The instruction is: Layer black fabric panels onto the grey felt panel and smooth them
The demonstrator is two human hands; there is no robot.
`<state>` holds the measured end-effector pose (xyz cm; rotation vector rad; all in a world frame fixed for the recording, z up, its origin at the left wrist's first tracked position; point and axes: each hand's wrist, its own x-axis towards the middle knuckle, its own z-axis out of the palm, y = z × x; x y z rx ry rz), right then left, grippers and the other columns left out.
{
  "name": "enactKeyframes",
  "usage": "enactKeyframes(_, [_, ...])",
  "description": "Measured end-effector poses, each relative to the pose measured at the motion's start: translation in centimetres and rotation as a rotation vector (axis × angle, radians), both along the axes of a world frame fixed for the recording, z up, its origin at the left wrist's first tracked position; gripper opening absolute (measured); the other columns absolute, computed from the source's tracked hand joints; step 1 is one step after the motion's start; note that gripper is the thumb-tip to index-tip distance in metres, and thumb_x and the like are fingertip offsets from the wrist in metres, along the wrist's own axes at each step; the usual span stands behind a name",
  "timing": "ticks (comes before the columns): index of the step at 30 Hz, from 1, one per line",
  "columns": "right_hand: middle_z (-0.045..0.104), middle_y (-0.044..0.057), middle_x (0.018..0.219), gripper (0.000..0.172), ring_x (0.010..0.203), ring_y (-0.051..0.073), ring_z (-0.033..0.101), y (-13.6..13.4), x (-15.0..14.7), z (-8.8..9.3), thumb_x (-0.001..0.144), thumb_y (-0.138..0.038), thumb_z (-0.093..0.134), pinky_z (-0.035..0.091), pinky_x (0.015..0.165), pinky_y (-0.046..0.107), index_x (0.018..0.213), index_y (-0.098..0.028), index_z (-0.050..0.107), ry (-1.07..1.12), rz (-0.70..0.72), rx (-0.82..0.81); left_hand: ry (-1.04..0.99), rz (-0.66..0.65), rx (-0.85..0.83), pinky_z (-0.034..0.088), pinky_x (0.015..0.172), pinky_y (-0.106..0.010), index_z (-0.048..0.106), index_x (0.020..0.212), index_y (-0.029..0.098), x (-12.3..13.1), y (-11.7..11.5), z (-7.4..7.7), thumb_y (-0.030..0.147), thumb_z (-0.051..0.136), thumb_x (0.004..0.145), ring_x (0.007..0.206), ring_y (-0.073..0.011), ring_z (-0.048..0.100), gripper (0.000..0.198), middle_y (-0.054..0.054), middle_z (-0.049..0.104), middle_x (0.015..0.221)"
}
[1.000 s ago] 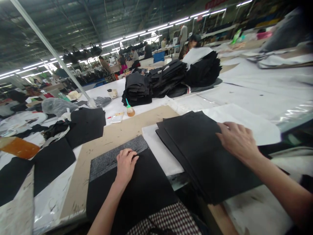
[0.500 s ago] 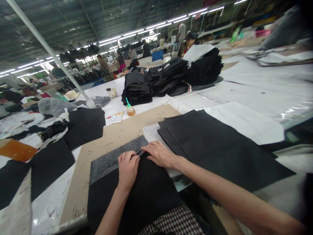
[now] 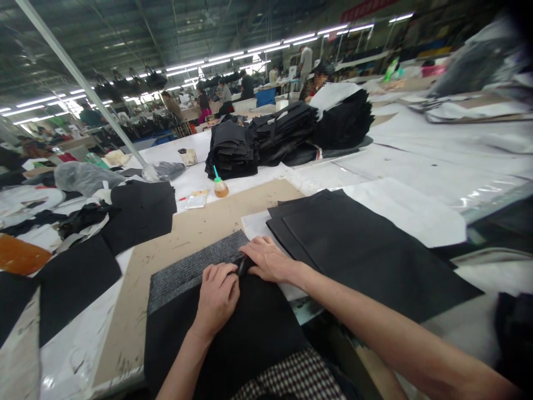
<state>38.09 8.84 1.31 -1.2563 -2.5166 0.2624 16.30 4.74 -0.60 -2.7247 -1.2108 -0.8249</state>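
Observation:
A black fabric panel hangs over the near table edge, its far part lying on a grey ribbed strip. Along the panel's upper edge, my left hand is closed with bent fingers on the black material. Close beside it on the right, my right hand pinches the same edge. Between the two hands a small dark fold of the material stands up. Most of the fingertips are hidden behind the fold and the knuckles.
Beige board lies under the work. Large black sheets are to the right, over white paper. A squeeze bottle of amber liquid stands beyond. Stacked black pieces are behind it; black panels lie left. Several people are farther off.
The fold of black material between my hands has opened up and shows more. My left hand has shifted slightly down and toward me. The view has turned slightly.

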Motion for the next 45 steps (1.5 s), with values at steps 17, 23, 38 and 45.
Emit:
enactKeyframes(17, [0.054,0.005,0.11,0.008,0.102,0.022,0.046,-0.5,-0.4,0.1,0.084,-0.017,0.071,0.039,0.089,0.036,0.09,-0.021,0.067,0.122,0.113,0.114,0.055,0.021,-0.175,0.037,0.098,-0.045,0.038,0.137,0.021,-0.2,1.0,0.8,0.025,0.047,0.1,0.099,-0.0215,0.061,0.038,-0.008,0.065,0.113])
enactKeyframes(23, [0.062,0.004,0.102,0.007,0.095,0.022,0.048,-1.3,-0.6,0.6,0.093,-0.026,0.064,0.034,0.083,0.038,0.092,-0.023,0.07,0.087,0.099,0.221,0.091,0.081,-0.193,0.036,0.099,-0.046,0.025,0.148,0.022,-1.5,1.2,0.7,0.029,0.053,0.099,0.104,-0.0238,0.063,0.058,-0.009,0.067,0.112])
enactKeyframes(38, [0.065,0.002,0.084,0.016,0.09,0.02,0.052,0.3,-1.0,-1.8,0.092,-0.028,0.067,0.03,0.082,0.034,0.078,-0.019,0.068,0.06,-0.007,0.043,0.157,0.224,-0.071,0.037,0.103,-0.045,0.042,0.142,0.023,-12.8,-1.0,-0.3,0.042,0.052,0.099,0.094,-0.0214,0.065,0.048,-0.007,0.071,0.108])
enactKeyframes(45, [0.064,0.004,0.094,0.013,0.094,0.021,0.052,0.6,-0.7,-1.5,0.094,-0.03,0.064,0.031,0.085,0.035,0.086,-0.021,0.069,0.067,0.023,-0.004,0.23,0.514,-0.056,0.042,0.095,-0.044,0.05,0.135,0.021,-22.0,-4.2,-0.1,0.053,0.048,0.097,0.076,-0.0201,0.066,0.049,0.0,0.068,0.081])
